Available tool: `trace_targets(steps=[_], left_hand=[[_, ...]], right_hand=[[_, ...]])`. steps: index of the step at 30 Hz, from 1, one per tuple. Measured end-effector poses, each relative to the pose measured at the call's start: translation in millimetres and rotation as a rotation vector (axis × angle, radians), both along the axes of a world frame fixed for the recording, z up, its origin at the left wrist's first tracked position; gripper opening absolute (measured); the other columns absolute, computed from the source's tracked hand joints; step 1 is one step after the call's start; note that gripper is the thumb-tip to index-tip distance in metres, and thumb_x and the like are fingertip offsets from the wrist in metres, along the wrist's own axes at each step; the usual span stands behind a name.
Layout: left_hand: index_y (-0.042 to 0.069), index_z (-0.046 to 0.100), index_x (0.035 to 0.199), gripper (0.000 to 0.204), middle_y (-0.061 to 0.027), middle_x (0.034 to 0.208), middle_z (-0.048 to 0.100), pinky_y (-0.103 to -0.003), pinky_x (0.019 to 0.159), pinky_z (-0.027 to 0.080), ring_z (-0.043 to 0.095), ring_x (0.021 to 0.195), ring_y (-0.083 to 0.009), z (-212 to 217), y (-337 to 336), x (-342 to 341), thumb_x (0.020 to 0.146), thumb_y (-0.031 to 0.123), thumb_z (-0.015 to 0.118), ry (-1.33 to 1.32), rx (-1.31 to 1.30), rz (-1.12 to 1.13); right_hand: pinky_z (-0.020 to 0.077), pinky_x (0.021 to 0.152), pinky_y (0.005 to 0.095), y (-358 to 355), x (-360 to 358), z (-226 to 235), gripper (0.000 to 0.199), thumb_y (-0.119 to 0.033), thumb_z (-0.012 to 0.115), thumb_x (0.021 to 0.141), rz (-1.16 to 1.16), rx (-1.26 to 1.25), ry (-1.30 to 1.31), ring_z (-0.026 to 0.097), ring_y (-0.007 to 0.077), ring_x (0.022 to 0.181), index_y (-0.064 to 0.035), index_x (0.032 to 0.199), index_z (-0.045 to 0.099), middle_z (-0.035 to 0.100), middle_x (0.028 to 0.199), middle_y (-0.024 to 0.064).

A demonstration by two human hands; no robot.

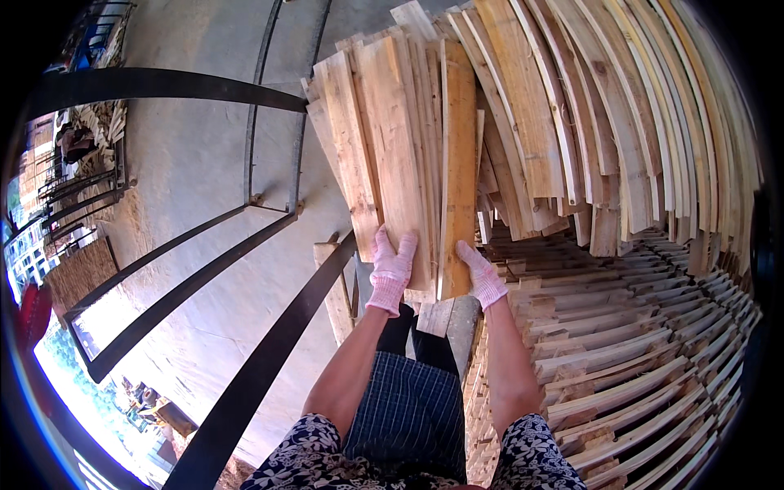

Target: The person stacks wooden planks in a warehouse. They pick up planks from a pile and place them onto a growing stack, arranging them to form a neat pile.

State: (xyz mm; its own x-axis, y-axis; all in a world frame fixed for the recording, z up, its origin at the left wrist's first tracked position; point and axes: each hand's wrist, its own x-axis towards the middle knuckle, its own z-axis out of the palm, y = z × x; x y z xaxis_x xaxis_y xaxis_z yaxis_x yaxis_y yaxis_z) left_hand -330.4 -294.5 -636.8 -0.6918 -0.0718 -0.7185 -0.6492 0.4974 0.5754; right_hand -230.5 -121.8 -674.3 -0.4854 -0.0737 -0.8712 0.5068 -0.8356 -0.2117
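Observation:
Several pale wooden boards [392, 122] lie side by side in front of me, their near ends toward my body. My left hand [394, 265], in a pinkish-white knit glove, grips the near left edge of one board, thumb on its face. A yellower board [457, 171] runs along the right of this bunch. On its lower right edge my right hand [482, 276], gloved alike, is closed, and its fingers are partly hidden.
Long boards stand in a dense row [612, 106] at far right, above stacked slats [621, 351] with gaps between layers. Dark metal bars [269, 327] cross the left side over a concrete floor [188, 180]. A short wooden piece [333, 294] stands left of my legs.

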Motion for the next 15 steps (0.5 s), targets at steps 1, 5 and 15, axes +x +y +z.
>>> trace_targets(steps=[1, 5, 15], left_hand=[[-0.002, 0.027, 0.154, 0.090, -0.0245, 0.147, 0.039, -0.040, 0.113, 0.036, 0.040, 0.137, -0.0343, 16, -2, -3, 0.092, 0.050, 0.069, -0.015, 0.116, 0.031], [-0.003, 0.026, 0.150, 0.085, -0.0175, 0.132, 0.056, -0.034, 0.099, 0.051, 0.058, 0.118, -0.0240, 71, -18, -7, 0.091, 0.033, 0.076, -0.108, 0.371, 0.125], [-0.005, 0.026, 0.149, 0.088, -0.0199, 0.131, 0.058, -0.036, 0.101, 0.050, 0.059, 0.118, -0.0247, 281, -49, 62, 0.090, 0.036, 0.077, -0.366, 0.284, 0.007]], right_hand=[[0.0563, 0.094, 0.0388, -6, -7, 16, 0.061, -0.042, 0.080, 0.087, -0.017, 0.004, -0.003, 0.066, 0.0207, 0.106, -0.0086, 0.135, 0.060, 0.069, 0.118, 0.0066], [0.0548, 0.093, 0.0309, -23, -10, 91, 0.067, -0.041, 0.075, 0.092, -0.014, -0.019, 0.003, 0.064, 0.0158, 0.108, -0.0064, 0.144, 0.051, 0.066, 0.123, 0.0043], [0.0579, 0.092, 0.0389, -73, 127, 166, 0.056, -0.043, 0.066, 0.097, -0.343, 0.009, -0.162, 0.069, 0.0235, 0.106, -0.0037, 0.135, 0.060, 0.070, 0.121, 0.0116]])
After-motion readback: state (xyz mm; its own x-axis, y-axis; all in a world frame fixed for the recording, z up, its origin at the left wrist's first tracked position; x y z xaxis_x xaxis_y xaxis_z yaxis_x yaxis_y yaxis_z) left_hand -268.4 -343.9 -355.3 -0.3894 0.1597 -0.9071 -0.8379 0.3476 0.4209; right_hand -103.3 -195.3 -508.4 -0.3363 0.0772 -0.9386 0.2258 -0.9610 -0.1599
